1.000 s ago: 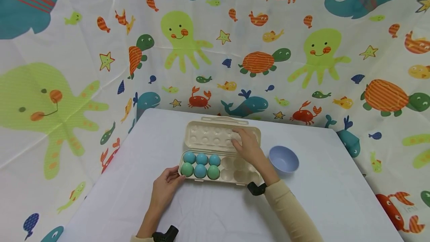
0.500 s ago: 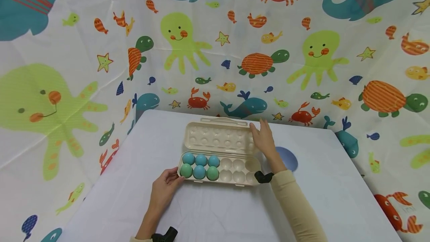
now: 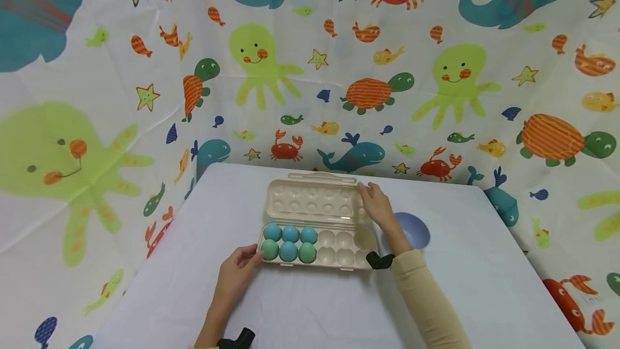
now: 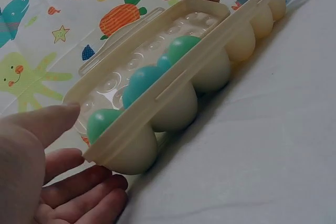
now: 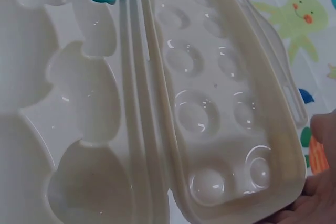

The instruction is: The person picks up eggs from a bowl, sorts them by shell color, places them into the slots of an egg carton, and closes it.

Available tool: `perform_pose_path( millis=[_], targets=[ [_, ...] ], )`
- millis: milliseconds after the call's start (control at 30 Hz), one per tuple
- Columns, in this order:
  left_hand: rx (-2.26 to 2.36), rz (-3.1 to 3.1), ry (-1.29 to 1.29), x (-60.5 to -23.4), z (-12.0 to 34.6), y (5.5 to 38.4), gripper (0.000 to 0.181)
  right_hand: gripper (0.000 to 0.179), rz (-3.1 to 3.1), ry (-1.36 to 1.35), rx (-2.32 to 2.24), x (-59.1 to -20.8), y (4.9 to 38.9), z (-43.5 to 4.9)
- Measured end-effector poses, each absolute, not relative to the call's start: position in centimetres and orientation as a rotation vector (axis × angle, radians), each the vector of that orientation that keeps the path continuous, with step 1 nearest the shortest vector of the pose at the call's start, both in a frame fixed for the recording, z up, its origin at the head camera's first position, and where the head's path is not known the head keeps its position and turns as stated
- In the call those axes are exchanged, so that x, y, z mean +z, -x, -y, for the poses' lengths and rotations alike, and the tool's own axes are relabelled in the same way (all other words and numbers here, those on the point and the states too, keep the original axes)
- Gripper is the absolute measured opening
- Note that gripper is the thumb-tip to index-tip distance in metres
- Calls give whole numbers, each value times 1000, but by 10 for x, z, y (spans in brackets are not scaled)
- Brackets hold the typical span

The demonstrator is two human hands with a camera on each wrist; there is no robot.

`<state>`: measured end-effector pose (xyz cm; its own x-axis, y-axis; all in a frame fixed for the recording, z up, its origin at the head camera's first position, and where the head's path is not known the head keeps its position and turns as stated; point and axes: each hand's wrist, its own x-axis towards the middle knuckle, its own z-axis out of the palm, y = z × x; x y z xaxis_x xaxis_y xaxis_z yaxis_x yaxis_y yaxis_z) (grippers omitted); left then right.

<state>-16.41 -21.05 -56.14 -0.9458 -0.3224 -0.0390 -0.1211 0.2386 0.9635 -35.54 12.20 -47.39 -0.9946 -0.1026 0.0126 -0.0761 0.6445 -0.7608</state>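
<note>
A cream plastic egg carton (image 3: 319, 263) lies with its lid (image 3: 315, 198) folded back behind the tray. Blue eggs (image 3: 289, 251) and green eggs (image 3: 307, 252) sit in the left half of the tray; bare cups show in the right half. At the tray's left end, my left hand (image 3: 235, 273) holds the rim, thumb above and fingers below in the left wrist view. My right hand (image 3: 378, 206) grips the lid's right end. In the right wrist view its fingers (image 5: 310, 203) reach under the lid's edge, partly hidden.
Partly behind my right forearm, a blue bowl (image 3: 414, 229) stands on the white-covered table (image 3: 310, 306). A curtain (image 3: 310, 96) printed with sea animals hangs along the back and sides. Black wrist cameras (image 3: 380, 260) are strapped on both wrists.
My right hand has moved from over the lid to its right end, then slightly down onto the edge. My left hand stays at the tray's left end.
</note>
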Motion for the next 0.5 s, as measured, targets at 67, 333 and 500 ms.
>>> perform_pose_path(
  millis=[67,333,500],
  targets=[
    [-1823,2347,-465,-558,213,167,49,79,-2825,160,-1285,-474,354,-122],
    [-1805,2385,-584,-523,227,201,70,76,-2839,165,-1256,-470,352,-124],
    [-1908,2435,-589,-501,236,242,94,76,-2833,168,-1270,-470,352,-124]
  ],
)
